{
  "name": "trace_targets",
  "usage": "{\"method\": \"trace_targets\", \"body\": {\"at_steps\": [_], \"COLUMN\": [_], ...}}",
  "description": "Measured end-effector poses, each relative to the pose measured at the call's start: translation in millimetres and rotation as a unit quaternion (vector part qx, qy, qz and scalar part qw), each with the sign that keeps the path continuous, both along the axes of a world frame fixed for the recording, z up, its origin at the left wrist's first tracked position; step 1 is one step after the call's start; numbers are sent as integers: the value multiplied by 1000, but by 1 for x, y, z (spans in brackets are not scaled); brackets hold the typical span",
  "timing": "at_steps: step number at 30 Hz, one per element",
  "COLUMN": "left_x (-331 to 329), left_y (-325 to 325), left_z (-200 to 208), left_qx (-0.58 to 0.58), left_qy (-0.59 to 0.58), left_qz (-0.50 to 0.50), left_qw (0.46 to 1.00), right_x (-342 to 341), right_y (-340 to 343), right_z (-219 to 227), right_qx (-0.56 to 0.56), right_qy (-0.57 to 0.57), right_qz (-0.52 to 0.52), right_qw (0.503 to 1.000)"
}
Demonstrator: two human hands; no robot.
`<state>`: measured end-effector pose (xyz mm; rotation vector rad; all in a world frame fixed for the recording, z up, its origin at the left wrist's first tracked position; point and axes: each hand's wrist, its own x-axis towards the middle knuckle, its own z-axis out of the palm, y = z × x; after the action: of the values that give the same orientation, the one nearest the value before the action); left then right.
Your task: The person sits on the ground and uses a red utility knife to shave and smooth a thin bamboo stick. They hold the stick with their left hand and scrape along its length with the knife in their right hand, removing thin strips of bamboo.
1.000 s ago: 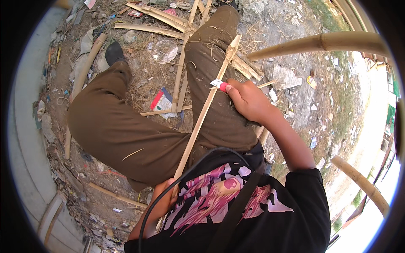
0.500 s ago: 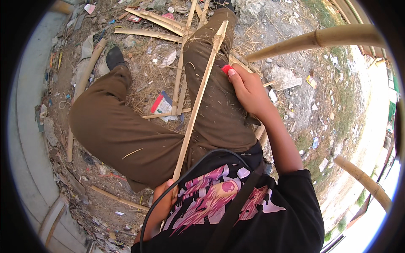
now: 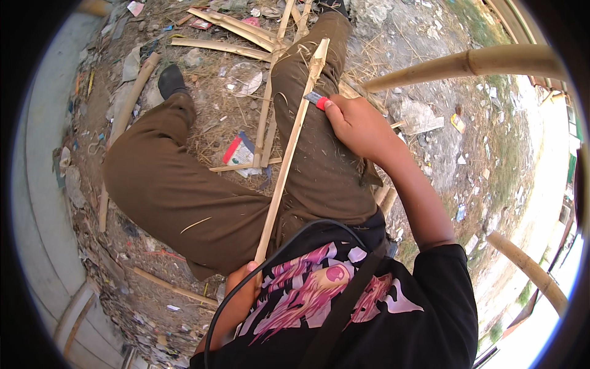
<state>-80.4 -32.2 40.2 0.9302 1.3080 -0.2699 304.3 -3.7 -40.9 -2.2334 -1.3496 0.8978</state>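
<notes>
The work in hand looks partway through. A long, narrow bamboo strip [image 3: 286, 165] runs slantwise down the middle of the frame, from above the right leg to the person's waist, across the brown trousers [image 3: 178, 184]. Its lower and middle length looks slim and fairly even, so that part is probably well pared. The upper end is broader and rough, with ragged fibres standing off it just above the blade, and seems the part with most left to trim.

The right hand [image 3: 362, 126], at centre right of the upper half, is closed firmly around a red-handled cutter knife [image 3: 321, 103], thumb forward along the grip. Its short grey blade lies at the strip's right edge; whether it bites into the bamboo cannot be told. The left hand [image 3: 242, 286], lower centre, is curled around the strip's near end, thumb on top; most of its fingers are hidden.

Thin pale shavings [image 3: 195, 225] lie scattered over the trousers, a sign that some cutting is done. Several split bamboo pieces [image 3: 230, 29] lie on the littered ground in the upper left and upper centre; whether they are finished or uncut stock cannot be told.
</notes>
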Motion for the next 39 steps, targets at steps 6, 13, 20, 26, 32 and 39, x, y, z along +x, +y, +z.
{"method": "trace_targets", "body": {"at_steps": [6, 13, 20, 26, 32, 39], "left_x": [2, -1, 3, 9, 6, 12], "left_y": [-2, -3, -1, -1, -2, 0], "left_z": [2, -1, 1, 4, 3, 5], "left_qx": [15, 23, 10, 15, 19, 10], "left_qy": [-14, -31, -20, -2, -16, -13], "left_qz": [-3, 6, 8, 7, 7, 17], "left_qw": [1000, 999, 1000, 1000, 1000, 1000], "right_x": [4, 6, -1, -12, -11, -20], "right_y": [3, 1, 0, -7, -9, -16], "right_z": [3, 7, 22, 22, 24, 28], "right_qx": [-34, -20, -29, -9, -13, -14], "right_qy": [27, 36, -9, -46, -32, -31], "right_qz": [46, 60, 109, 95, 108, 142], "right_qw": [998, 997, 994, 994, 994, 989]}}
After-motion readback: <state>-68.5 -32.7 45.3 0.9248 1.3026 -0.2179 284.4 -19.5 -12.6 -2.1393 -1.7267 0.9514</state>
